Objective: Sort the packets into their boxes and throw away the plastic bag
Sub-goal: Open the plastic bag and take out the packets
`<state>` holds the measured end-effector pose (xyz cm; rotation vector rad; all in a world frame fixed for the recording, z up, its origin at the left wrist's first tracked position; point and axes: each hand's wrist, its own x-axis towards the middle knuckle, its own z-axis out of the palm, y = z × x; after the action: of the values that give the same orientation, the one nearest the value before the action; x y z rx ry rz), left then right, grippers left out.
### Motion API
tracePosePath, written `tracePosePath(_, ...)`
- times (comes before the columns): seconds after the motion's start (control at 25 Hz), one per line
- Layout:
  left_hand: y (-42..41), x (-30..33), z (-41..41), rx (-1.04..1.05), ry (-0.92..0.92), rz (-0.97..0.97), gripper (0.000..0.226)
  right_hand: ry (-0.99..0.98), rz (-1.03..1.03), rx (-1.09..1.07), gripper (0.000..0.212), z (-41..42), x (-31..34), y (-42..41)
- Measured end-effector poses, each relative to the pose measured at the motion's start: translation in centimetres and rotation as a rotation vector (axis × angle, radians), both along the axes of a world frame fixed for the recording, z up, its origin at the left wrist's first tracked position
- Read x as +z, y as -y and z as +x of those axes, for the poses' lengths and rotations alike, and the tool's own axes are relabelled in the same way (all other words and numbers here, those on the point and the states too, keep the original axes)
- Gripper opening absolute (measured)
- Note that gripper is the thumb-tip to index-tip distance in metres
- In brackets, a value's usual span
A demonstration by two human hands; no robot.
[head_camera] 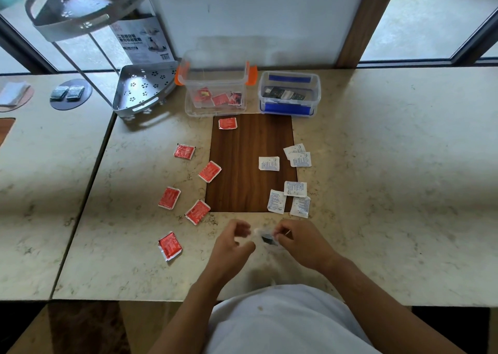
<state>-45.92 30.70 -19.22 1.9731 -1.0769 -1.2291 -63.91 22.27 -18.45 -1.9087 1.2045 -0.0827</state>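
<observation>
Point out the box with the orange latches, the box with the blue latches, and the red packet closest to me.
Box with orange latches [215, 103]: head view, on its clear front wall.
Box with blue latches [289, 107]: head view, on its front blue latch.
Nearest red packet [169, 245]: head view, on the middle of its red face.

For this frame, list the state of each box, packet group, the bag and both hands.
Orange-latched box: open, red packets inside.
Blue-latched box: open, dark packets inside.
Red packets: six loose on the table.
White packets: six loose on the table.
Plastic bag: held between both hands.
Left hand: pinching bag.
Right hand: pinching bag.
</observation>
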Motion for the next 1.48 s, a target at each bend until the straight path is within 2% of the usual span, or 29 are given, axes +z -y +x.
tracePosePath(0.08, 0.3, -0.1, 0.6, -0.121, 0.053, -0.003, 0.050, -0.019, -0.040, 0.058, 0.016, 0.1, 0.3, 0.4)
tracePosePath(0.16, 0.6, 0.0, 0.5, -0.219, 0.073, -0.034, 0.040, -0.032, -0.060, 0.080, 0.018, 0.4, 0.6, 0.7)
tracePosePath(0.24, 0.9, 0.2, -0.2, -0.194, 0.059, -0.061, 0.022, -0.037, -0.087, 0.087, 0.019, 0.7, 0.8, 1.1)
tracePosePath(0.32, 1.0, 0.2, -0.8, -0.159, 0.064, -0.091, 0.022, -0.030, -0.116, 0.100, 0.021, 1.2, 0.9, 1.3)
tracePosePath(0.44, 1.2, 0.0, -1.3, -0.158, 0.097, -0.088, 0.009, 0.003, -0.135, 0.092, 0.020, 1.9, 0.7, 1.4)
tracePosePath(0.64, 0.9, -0.6, -2.1, -0.093, 0.200, -0.018, 0.022, 0.008, -0.166, -0.012, 0.022, 2.0, -0.2, 0.4)
tracePosePath(0.72, 0.9, -0.8, -2.0, -0.036, 0.227, -0.004, 0.026, -0.036, -0.121, -0.081, 0.024, 2.0, -0.4, 0.2)
tracePosePath(0.88, 1.2, -0.7, -1.8, 0.007, 0.286, -0.012, 0.038, 0.036, -0.030, -0.138, 0.018, 1.8, -0.2, 0.4)
tracePosePath(1.04, 1.2, -0.7, -2.0, -0.048, 0.200, -0.006, 0.041, 0.151, -0.010, -0.159, 0.019, 1.5, 0.1, 1.2)
tracePosePath(1.2, 1.2, -0.1, -2.2, -0.077, 0.149, 0.022, 0.035, 0.188, 0.015, -0.155, 0.020, 1.3, -0.2, 1.8)
tracePosePath(1.48, 1.8, 0.4, -2.1, -0.026, 0.107, 0.067, 0.035, 0.284, 0.245, -0.442, 0.009, 0.8, -2.0, 2.9)
